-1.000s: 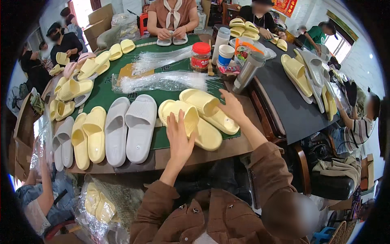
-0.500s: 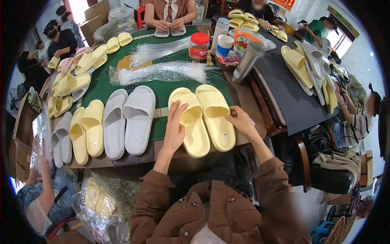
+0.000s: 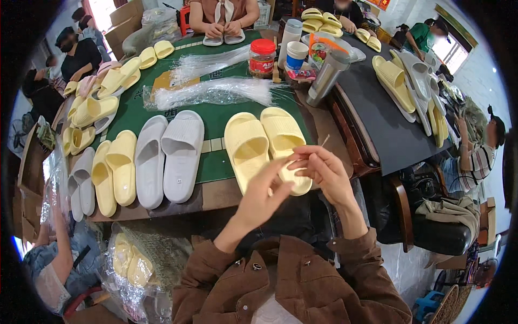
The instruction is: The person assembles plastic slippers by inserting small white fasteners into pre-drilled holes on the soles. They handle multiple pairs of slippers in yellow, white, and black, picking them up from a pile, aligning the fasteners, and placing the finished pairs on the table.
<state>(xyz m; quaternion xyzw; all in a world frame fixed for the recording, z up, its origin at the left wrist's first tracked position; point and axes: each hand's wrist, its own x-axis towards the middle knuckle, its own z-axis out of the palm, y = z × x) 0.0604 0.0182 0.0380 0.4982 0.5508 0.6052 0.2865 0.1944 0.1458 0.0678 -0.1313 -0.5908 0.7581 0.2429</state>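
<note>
A pair of yellow slide sandals lies in front of me at the table's near edge, toes pointing away. My left hand hovers over their heel ends, thumb and fingers apart, slightly blurred, holding nothing I can see. My right hand is raised over the right sandal with its fingers curled together. A thin, light-brown stick pokes up from its fingers; its lower end is hidden. The fingertips of both hands come close together; whether they touch I cannot tell.
Left of the pair stand grey slides and yellow slides. Beyond lie bundles of clear plastic ties, a red-lidded jar, a paper cup and a steel flask. Across the table a person's hands hold grey slides.
Both hands have left the yellow slides and come together above their heels. A thin stick now shows at my right hand. The slides stay on the table.
</note>
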